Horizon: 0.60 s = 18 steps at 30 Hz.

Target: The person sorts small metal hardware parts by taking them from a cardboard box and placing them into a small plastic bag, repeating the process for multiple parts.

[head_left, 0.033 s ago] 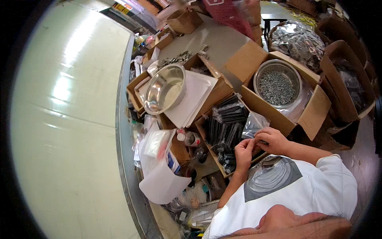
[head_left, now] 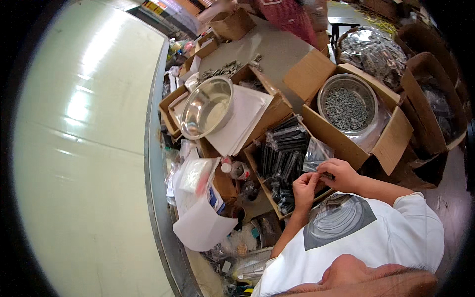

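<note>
Both hands meet over the near right edge of an open cardboard box point(head_left: 265, 192) that holds several long black parts in clear wrap point(head_left: 283, 156). A clear plastic bag point(head_left: 316, 152) stretches away from my fingertips, over the box's right side. My left hand point(head_left: 304, 190) pinches at the bag's near end, thumb and forefinger together. Against it, my right hand point(head_left: 341, 175) is closed with curled fingers, also at the bag's near end. A small dark patch shows under the right fingers; what it is I cannot make out.
Beyond on the right, a steel bowl of screws point(head_left: 346, 110) sits in a cardboard box point(head_left: 391, 141). An empty steel bowl point(head_left: 200, 111) rests on white sheets point(head_left: 247, 116). A bottle point(head_left: 241, 171) stands left of the black parts. A person in a red garment point(head_left: 289, 17) is at the back.
The whole view has shifted very slightly, with the boxes and bowls a little further right. Both hands keep their place and grip at the bag.
</note>
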Tool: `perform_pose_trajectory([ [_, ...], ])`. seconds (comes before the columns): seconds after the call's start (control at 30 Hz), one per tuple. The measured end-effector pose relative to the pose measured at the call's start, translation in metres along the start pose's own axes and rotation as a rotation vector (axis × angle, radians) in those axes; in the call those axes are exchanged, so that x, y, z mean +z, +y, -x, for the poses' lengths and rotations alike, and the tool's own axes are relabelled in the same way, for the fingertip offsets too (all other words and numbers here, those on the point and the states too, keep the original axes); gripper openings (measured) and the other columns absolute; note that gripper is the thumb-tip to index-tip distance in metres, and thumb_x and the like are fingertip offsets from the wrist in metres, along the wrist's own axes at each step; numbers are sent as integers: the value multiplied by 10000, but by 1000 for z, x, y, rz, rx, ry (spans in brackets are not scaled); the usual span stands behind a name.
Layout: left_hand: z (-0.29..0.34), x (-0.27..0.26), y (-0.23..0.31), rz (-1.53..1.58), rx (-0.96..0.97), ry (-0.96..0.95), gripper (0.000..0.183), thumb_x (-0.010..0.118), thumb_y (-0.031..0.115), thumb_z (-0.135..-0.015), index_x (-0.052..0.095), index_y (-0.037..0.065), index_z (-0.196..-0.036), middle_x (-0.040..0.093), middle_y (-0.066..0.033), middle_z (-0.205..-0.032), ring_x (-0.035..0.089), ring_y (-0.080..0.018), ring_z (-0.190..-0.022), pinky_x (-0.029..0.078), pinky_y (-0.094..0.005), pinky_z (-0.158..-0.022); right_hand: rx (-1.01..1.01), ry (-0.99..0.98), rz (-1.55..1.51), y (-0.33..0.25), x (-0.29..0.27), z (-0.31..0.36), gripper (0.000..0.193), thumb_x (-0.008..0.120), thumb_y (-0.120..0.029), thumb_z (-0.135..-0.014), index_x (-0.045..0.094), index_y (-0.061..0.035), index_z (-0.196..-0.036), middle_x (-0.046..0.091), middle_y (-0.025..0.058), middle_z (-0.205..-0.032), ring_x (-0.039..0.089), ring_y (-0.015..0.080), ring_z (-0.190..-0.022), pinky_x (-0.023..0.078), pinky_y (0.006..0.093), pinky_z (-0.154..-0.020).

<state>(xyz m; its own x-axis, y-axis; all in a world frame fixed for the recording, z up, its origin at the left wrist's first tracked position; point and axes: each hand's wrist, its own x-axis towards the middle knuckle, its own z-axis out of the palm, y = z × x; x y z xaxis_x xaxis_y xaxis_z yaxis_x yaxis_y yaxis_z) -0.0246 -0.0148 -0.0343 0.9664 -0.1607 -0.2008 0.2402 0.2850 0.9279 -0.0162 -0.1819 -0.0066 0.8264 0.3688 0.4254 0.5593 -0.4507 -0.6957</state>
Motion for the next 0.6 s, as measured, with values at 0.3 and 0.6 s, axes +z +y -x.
perform_pose_trajectory([
  [0.3,14,-8,7,-626,425,-41,201,610,120,-875,608,-44,-759,580,-28,-629,482,-55,-581,394,-247,-508,58,-98,-91,7,16,-15,127,620,13,-700,597,-42,-813,623,125,-780,619,341,-774,504,391,-651],
  [0.6,7,-23,-16,-562,335,113,227,565,214,-914,639,5,-867,586,-58,-704,520,-138,-613,415,-297,-546,-31,-64,6,1,18,-18,159,626,-2,-688,570,-61,-825,610,109,-747,605,329,-749,479,414,-668],
])
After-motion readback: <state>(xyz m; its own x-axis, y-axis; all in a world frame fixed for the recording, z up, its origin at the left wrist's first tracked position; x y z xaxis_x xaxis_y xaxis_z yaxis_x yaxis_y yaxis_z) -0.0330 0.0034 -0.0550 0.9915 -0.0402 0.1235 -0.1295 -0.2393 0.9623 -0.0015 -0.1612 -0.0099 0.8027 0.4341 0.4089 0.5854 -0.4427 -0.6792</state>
